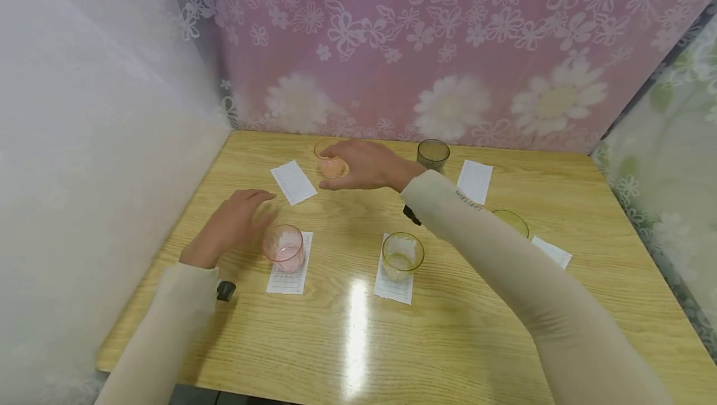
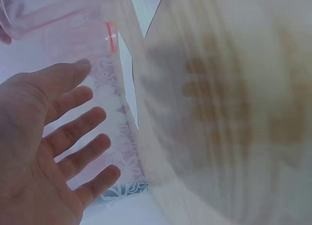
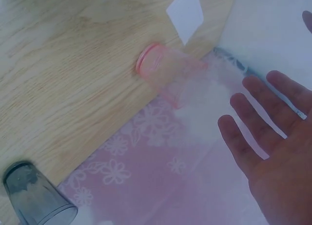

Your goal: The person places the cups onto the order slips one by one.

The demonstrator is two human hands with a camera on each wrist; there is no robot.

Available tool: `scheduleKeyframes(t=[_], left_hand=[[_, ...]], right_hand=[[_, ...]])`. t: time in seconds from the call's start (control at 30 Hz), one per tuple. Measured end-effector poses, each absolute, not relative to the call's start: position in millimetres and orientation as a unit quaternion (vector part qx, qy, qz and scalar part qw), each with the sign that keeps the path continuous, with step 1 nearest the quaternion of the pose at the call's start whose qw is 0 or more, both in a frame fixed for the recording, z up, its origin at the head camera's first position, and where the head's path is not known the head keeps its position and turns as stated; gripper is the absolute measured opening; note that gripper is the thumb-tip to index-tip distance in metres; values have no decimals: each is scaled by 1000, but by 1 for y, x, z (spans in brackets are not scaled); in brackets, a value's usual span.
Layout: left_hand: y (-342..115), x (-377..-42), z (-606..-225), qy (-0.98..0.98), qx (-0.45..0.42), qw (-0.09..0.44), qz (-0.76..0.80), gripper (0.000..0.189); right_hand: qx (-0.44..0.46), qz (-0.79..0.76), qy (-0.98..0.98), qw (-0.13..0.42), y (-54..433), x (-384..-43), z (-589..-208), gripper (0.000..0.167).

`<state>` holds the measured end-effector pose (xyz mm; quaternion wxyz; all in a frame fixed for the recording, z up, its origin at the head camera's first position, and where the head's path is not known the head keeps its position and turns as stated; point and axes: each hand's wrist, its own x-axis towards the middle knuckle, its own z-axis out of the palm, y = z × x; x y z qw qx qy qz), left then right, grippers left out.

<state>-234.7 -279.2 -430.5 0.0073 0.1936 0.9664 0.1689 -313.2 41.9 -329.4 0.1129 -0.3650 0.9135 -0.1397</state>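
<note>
My left hand hovers just left of a clear pink glass, which stands on a lined paper slip. Its fingers are spread and loosely bent, with nothing in them in the left wrist view. Reaching across to the back, my right hand overlaps an orange-tinted glass in the head view. From the right wrist, that hand's fingers show extended and apart from the glass. A white paper slip lies left of the orange glass.
A yellow-green glass stands on a lined slip at centre front. At the back is a dark grey glass, with a slip to its right. My right sleeve partly covers another green glass near a slip.
</note>
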Motion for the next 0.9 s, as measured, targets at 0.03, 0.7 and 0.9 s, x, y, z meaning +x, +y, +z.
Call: scheduleKeyframes(t=[0.03,0.7,0.9], left_hand=[[-278,-238,-429,967,188,10,169,45],[-281,-288,-418,975,133,65,164,60],[-279,-299,-421,975,127,78,164,64]], right_hand=[[-362,-141,915,109,44,-315,-330,80],[-327,-168,929,53,56,-344,-342,68],[-299,-177,936,54,61,-348,-344,66]])
